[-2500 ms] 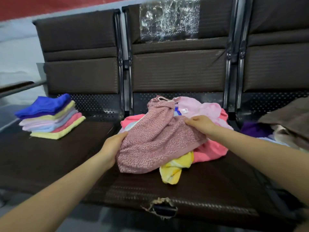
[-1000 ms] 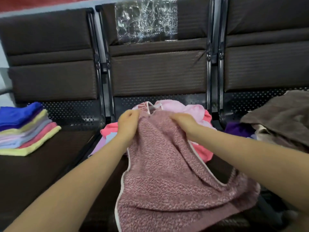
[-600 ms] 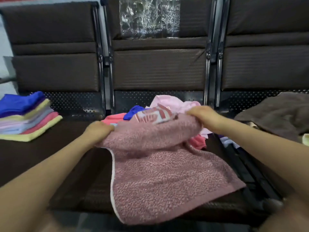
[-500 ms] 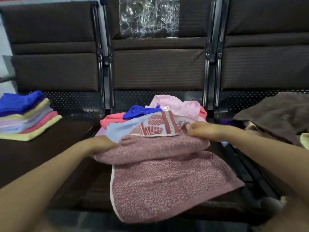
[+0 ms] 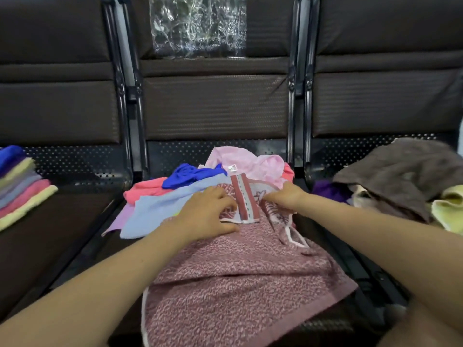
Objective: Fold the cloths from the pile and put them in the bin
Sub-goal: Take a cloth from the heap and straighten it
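We find no writing we can read; a small white tag (image 5: 232, 168) sits at the far end of the mauve towel (image 5: 240, 279), beside the pink cloth (image 5: 253, 161), and it bears tiny marks too blurred for us to make out; we see no brand, number or sign elsewhere.

Dark bench seats (image 5: 50, 236), folded cloth stack (image 5: 22, 186) left, cloth pile (image 5: 200, 186) centre, brown towel (image 5: 400, 171) right

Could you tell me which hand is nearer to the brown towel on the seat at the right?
The right hand. It rests on the pink towel, a short way from the brown towel; the left hand lies farther off, beyond it.
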Tool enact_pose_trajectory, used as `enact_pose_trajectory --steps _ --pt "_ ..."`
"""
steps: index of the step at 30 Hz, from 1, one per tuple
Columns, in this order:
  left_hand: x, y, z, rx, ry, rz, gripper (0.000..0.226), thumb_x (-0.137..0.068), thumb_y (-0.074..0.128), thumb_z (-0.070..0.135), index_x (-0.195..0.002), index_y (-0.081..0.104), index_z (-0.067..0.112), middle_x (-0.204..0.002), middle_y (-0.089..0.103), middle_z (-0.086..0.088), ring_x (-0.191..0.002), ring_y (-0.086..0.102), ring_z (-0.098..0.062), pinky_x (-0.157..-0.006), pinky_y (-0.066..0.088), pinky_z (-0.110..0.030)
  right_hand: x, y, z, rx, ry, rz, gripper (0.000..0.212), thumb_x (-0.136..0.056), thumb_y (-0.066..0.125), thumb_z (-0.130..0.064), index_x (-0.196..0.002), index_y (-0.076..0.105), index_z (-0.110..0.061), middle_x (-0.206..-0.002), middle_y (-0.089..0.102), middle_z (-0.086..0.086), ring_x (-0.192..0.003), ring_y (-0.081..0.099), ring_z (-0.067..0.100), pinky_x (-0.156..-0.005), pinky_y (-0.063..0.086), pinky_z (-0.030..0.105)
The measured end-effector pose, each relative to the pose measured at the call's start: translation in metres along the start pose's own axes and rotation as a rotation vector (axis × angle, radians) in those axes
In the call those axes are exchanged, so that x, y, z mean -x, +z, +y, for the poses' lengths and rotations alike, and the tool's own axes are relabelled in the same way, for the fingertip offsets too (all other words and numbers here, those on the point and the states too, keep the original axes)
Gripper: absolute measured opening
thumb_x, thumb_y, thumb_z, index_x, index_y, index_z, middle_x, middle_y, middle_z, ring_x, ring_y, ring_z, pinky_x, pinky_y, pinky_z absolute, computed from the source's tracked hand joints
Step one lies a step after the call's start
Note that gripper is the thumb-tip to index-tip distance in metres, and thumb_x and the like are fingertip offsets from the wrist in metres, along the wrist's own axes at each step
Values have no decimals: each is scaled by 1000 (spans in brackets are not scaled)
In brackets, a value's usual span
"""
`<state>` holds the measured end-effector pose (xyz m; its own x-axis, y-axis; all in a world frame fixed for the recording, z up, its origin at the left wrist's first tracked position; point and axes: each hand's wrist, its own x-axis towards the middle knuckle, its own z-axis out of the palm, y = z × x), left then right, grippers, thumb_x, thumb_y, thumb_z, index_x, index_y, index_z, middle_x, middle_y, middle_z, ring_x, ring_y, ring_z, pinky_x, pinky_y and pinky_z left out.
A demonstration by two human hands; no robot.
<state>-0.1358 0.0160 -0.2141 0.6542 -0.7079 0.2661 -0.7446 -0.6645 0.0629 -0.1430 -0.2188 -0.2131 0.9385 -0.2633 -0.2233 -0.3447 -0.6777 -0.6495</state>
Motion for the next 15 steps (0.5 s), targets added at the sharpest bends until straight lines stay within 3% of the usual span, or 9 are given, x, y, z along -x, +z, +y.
enact_pose_trajectory --steps 3,5,7,8,11,13,15 --pt "-8 5 -8 59 2 89 23 -89 57 49 -98 67 30 -95 60 12 -91 52 -7 -70 34 -23 -2 4 1 16 120 -144 37 -86 67 -42 -73 50 -11 -62 47 4 -51 43 15 -46 33 22" --pt "-14 1 -7 397 -139 129 23 -96 52 36 -79 66 26 -77 64 13 -71 55 1 -65 40 -23 -6 3 3 50 83 -151 36 -87 66 -41 -71 48 -14 -62 44 2 -51 40 13 -45 32 21" --pt "-19 -12 -9 786 -400 281 31 -99 49 24 -71 61 18 -65 61 6 -54 55 1 -57 45 -21 -8 -5 4 -45 28 -111 32 -86 68 -34 -70 51 -13 -61 45 2 -51 41 13 -45 33 21" --pt "-22 -17 -21 876 -546 384 31 -99 48 23 -72 61 14 -64 60 2 -53 55 -2 -54 46 -21 -10 -11 4 -136 -4 -85 30 -86 69 -31 -70 55 -11 -63 50 2 -51 45 13 -47 35 22" --pt "-20 -31 -78 1067 -903 649 30 -96 51 32 -76 63 13 -75 64 -8 -72 61 -21 -66 48 -32 -13 -33 -5 -419 -105 -4 28 -85 70 -31 -80 68 -3 -76 68 5 -65 64 15 -56 49 23" --pt "-21 -34 -111 1068 -1013 718 25 -93 50 25 -76 63 14 -79 62 -7 -80 55 -19 -69 44 -30 -24 -47 -20 -467 -135 46 27 -88 67 -28 -71 63 -8 -61 61 3 -49 56 7 -44 42 17" --pt "-29 -35 -129 890 -1033 695 26 -93 45 16 -87 68 5 -88 65 -10 -83 56 -19 -68 43 -27 -42 -58 -41 -371 -157 121 29 -89 66 -28 -66 59 -11 -56 54 4 -37 47 6 -35 34 14"
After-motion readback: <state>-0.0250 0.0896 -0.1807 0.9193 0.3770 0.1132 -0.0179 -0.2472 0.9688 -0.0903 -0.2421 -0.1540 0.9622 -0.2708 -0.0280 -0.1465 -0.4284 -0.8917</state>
